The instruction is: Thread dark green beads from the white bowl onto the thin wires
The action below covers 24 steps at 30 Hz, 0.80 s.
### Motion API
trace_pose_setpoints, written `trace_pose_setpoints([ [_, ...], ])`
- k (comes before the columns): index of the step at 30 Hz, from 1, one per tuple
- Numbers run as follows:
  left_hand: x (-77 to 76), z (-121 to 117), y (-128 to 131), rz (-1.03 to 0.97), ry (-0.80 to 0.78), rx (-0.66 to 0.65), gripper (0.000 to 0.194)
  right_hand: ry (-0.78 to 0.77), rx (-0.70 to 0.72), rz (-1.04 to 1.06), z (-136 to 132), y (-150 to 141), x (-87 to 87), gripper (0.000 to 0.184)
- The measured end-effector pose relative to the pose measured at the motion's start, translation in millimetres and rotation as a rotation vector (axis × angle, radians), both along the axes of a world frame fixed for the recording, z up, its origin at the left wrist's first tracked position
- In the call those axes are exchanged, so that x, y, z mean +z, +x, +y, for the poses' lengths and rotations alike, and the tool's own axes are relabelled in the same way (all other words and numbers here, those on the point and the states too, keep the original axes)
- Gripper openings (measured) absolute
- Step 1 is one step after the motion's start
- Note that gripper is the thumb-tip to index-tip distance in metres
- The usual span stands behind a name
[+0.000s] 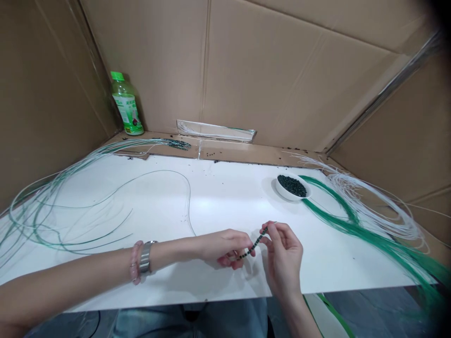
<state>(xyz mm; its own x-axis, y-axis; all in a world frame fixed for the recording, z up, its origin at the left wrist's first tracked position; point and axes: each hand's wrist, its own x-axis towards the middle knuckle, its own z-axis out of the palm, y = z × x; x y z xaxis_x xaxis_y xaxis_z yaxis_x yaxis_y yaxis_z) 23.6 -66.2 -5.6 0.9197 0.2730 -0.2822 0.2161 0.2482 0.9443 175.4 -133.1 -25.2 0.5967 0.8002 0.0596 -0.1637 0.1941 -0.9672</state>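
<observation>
Between my hands runs a short string of dark beads [258, 240], slanting up to the right above the white tabletop. My left hand [230, 246], a metal watch and a pink bracelet on its wrist, is closed around the string's lower end. My right hand [283, 251] pinches the upper end between thumb and fingertips. A thin pale thread [189, 202] curves over the table from the left and meets my left forearm. Beyond my right hand stands a white bowl [282, 191] filled with small dark beads [292, 185].
Bundles of green thread [338, 225] and white thread [384, 206] lie on the right. More threads [38, 211] spread over the left, with beaded ends [178, 144] at the back. A green bottle [127, 108] stands back left. Cardboard walls [275, 70] enclose the table; loose beads [210, 154] dot its rear.
</observation>
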Motion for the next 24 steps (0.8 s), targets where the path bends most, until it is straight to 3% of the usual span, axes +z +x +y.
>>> trace_pose_setpoints([
  [3, -4.1, -2.6, 11.9, -0.052, -0.073, 0.028, 0.051, 0.001, 0.02, -0.12, 4.0, 0.7, -0.1, 0.018],
  [7, -10.5, -4.8, 20.9, -0.132, -0.121, 0.191, 0.047, 0.02, 0.04, -0.266, 7.4, 1.6, -0.5, 0.012],
  [12, -14.9, -3.6, 20.3, -0.151, -0.164, 0.316, 0.042, 0.047, 0.098, -0.425, 7.9, 1.7, -0.2, 0.003],
  [16, -12.4, -2.6, 18.3, -0.151, -0.179, 0.372, 0.04, 0.062, 0.137, -0.532, 7.2, 4.6, 0.0, 0.007],
  [20, -11.3, -1.5, 18.4, -0.153, -0.175, 0.388, 0.039, 0.045, 0.199, -0.564, 4.7, 9.0, 1.6, 0.011],
  [24, -14.3, -1.2, 18.4, -0.155, -0.159, 0.398, 0.038, -0.037, 0.314, -0.461, 7.0, 11.3, 7.0, 0.014],
])
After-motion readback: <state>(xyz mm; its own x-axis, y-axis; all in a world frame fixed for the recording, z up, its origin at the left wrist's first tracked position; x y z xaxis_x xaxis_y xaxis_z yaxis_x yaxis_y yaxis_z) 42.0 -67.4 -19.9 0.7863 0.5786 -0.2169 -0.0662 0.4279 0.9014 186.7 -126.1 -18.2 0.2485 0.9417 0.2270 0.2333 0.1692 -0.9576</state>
